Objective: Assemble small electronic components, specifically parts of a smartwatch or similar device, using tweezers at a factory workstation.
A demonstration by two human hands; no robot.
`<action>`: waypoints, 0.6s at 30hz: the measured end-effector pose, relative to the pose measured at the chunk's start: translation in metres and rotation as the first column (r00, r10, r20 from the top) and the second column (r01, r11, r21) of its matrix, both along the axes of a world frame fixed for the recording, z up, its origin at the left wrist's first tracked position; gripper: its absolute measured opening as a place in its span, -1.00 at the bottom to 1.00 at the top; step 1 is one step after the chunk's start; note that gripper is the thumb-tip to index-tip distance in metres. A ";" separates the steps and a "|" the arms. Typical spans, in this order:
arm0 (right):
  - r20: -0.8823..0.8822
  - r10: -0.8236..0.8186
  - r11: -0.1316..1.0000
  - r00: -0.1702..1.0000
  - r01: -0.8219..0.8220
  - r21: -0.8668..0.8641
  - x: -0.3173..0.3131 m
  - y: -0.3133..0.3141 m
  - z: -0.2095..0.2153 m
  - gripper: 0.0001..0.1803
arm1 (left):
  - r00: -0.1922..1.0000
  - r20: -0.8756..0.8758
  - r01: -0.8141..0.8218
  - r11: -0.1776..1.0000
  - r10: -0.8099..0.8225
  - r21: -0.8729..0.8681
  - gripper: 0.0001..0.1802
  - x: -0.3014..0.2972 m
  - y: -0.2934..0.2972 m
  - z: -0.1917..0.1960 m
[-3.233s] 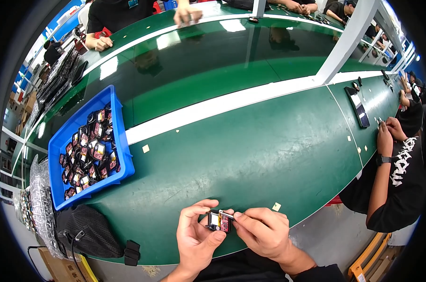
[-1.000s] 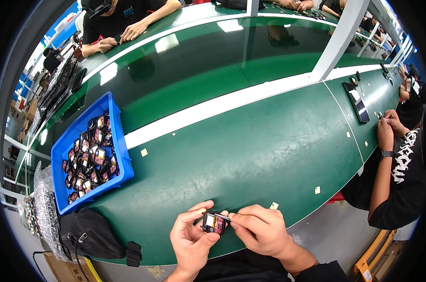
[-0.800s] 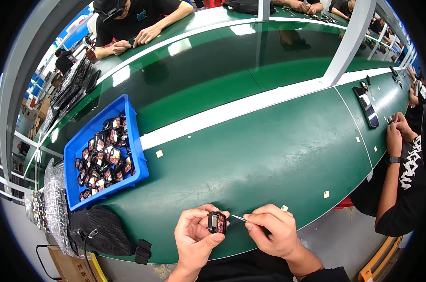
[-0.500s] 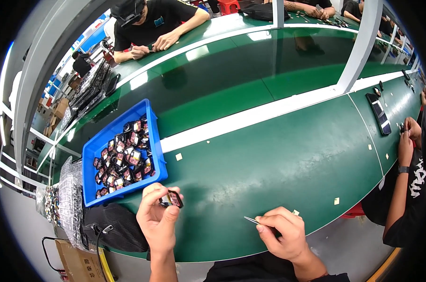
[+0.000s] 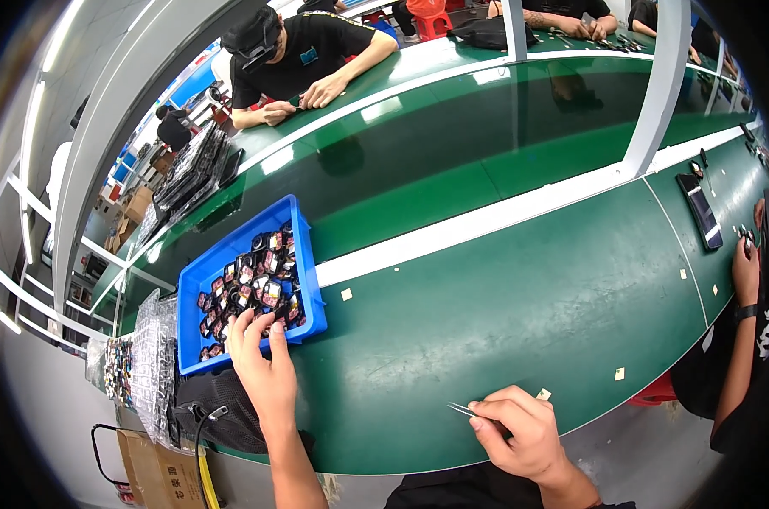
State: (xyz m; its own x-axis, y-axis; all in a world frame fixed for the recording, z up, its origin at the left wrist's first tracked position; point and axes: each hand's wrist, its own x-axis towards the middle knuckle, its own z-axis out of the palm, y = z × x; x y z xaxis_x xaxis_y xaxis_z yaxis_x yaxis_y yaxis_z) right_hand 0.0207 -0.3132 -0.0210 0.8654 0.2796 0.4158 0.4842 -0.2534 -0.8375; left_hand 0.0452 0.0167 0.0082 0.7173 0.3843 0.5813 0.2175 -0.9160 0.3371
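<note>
My left hand (image 5: 261,369) reaches over the near rim of a blue plastic bin (image 5: 315,312). Its fingers are apart at the edge of the heap, and I see no part gripped between them, though the fingertips overlap the heap. The heap is made of small black electronic modules (image 5: 270,293) with pinkish and white faces. Over the front of the green table, my right hand (image 5: 520,433) pinches metal tweezers (image 5: 461,409) whose tips point left.
A black mesh bag (image 5: 219,407) and clear plastic trays (image 5: 153,356) lie beside the bin. Small pale stickers (image 5: 346,294) dot the green tabletop (image 5: 452,331). A dark phone-like slab (image 5: 698,212) lies at right near a co-worker's arm (image 5: 741,339). Another person (image 5: 304,64) works across the table.
My left hand has moved from above the table to the bin's near edge, and the small black module it held no longer shows in its grip. My right hand still holds the tweezers.
</note>
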 end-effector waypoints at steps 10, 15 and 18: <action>-0.062 -0.062 0.998 0.996 0.062 0.004 -0.001 -0.004 0.001 -0.83 | 0.787 0.041 0.577 0.711 -0.616 -0.402 -0.75 -0.040 -0.118 -0.010; -0.112 -0.085 0.993 0.990 0.093 0.069 -0.002 -0.004 0.001 -0.81 | 0.705 -0.028 0.573 0.592 -0.709 -0.566 -0.69 -0.050 -0.151 -0.027; -0.107 -0.066 0.989 0.992 0.080 0.127 0.000 -0.004 -0.003 -0.80 | 0.682 -0.084 0.642 0.650 -0.726 -0.407 -0.70 -0.046 -0.153 -0.028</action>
